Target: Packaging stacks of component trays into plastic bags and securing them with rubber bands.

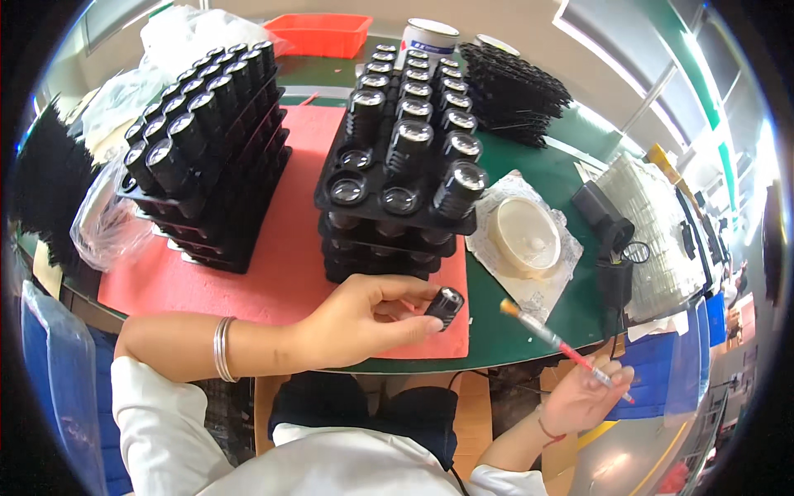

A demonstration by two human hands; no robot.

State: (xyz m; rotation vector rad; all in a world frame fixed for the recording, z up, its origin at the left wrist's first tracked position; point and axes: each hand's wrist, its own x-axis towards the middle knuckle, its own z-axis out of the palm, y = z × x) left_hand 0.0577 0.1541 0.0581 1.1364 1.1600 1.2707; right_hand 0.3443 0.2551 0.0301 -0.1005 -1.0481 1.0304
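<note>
My left hand (374, 321) is closed around a short black flashlight head (447, 305), a ribbed cylinder held between thumb and fingers over the near edge of the pink mat (306, 289). To the right, my right hand (585, 395) grips a small paintbrush (571, 353) by its red and clear handle, its tan bristles pointing up and left. Just beyond my left hand rises a stack of black trays (380, 252). Black cylinders with shiny round ends (410, 147) stand in its top tray, and several near pockets hold no upright cylinder.
Another loaded tray stack (223, 211) stands on the left. A round white dish (527, 234) sits on crumpled foil at right. Behind are a white can (430, 37), a red bin (322, 35) and black stacked sheets (517, 91). A black corded tool (612, 227) lies far right.
</note>
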